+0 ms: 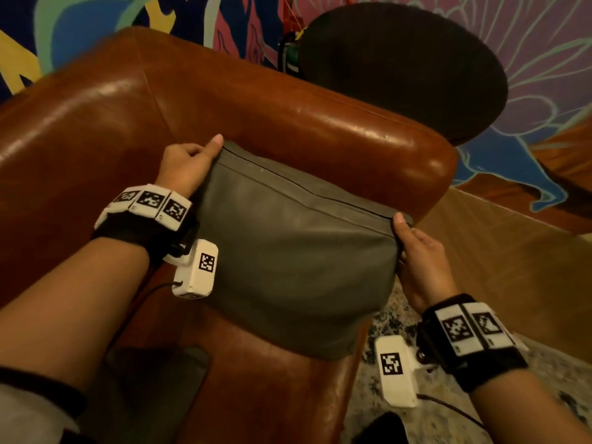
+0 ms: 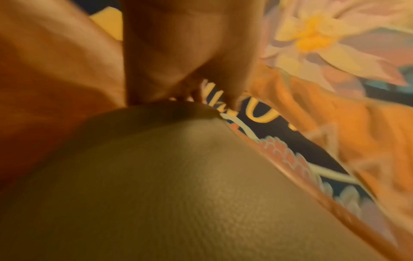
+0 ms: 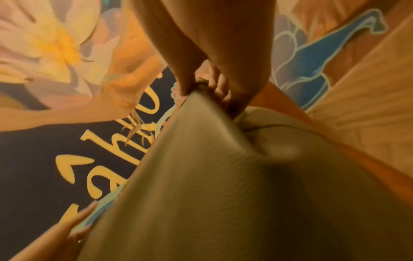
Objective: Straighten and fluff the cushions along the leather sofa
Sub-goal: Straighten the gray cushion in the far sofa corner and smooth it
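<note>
A grey leather cushion (image 1: 294, 248) stands against the arm of the brown leather sofa (image 1: 96, 129). My left hand (image 1: 189, 161) pinches its upper left corner, thumb on top. My right hand (image 1: 416, 248) grips the upper right corner, thumb on the seam. In the left wrist view the cushion (image 2: 167, 185) fills the lower frame, with my left hand (image 2: 178, 79) gripping its top edge. From the right wrist, the cushion (image 3: 212, 185) is creased where my right hand (image 3: 210, 88) pinches its corner.
A dark round chair back (image 1: 403, 68) stands behind the sofa arm. A colourful mural (image 1: 544, 59) covers the wall. Wooden floor (image 1: 512, 267) and a speckled rug (image 1: 384, 315) lie to the right. A second dark cushion (image 1: 153, 389) lies on the seat at lower left.
</note>
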`<action>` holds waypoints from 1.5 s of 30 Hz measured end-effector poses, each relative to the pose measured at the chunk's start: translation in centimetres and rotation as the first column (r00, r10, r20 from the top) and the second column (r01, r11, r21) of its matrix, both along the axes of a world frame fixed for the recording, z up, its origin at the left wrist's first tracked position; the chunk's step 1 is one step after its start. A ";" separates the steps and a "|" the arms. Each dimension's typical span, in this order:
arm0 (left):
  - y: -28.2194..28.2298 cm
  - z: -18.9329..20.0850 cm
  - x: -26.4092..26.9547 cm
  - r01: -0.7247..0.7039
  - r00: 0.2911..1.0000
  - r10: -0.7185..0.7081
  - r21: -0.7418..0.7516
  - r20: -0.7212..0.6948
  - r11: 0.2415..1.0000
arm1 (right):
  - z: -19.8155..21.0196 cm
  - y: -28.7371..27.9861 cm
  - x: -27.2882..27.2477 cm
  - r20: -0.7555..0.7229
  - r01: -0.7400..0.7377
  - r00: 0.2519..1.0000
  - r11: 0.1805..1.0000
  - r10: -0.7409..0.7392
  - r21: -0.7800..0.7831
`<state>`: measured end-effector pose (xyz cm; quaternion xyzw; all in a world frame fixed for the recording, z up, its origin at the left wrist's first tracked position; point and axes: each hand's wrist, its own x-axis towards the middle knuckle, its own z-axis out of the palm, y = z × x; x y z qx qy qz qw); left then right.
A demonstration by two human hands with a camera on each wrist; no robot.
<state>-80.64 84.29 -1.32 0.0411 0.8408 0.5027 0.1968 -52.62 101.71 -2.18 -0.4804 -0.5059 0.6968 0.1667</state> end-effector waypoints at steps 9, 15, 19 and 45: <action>-4.6 -0.6 2.2 0.059 0.998 -0.063 0.183 0.016 0.981 | -0.5 -1.3 3.0 -0.016 -0.145 0.989 0.981 0.148 0.125; -3.7 -2.3 1.5 -0.064 0.967 0.040 -0.088 -0.252 0.994 | -2.0 -1.0 1.1 0.067 -0.021 0.998 0.994 0.014 0.108; -3.1 -2.6 7.0 -0.006 0.667 -0.089 -0.125 -0.740 0.992 | -0.4 -4.0 1.4 0.244 -0.172 0.970 0.676 -0.012 0.717; -5.1 -8.2 5.1 0.155 0.572 -0.626 -0.680 -0.530 0.717 | -7.1 -2.1 -0.9 0.831 -0.826 0.556 0.100 -0.016 0.555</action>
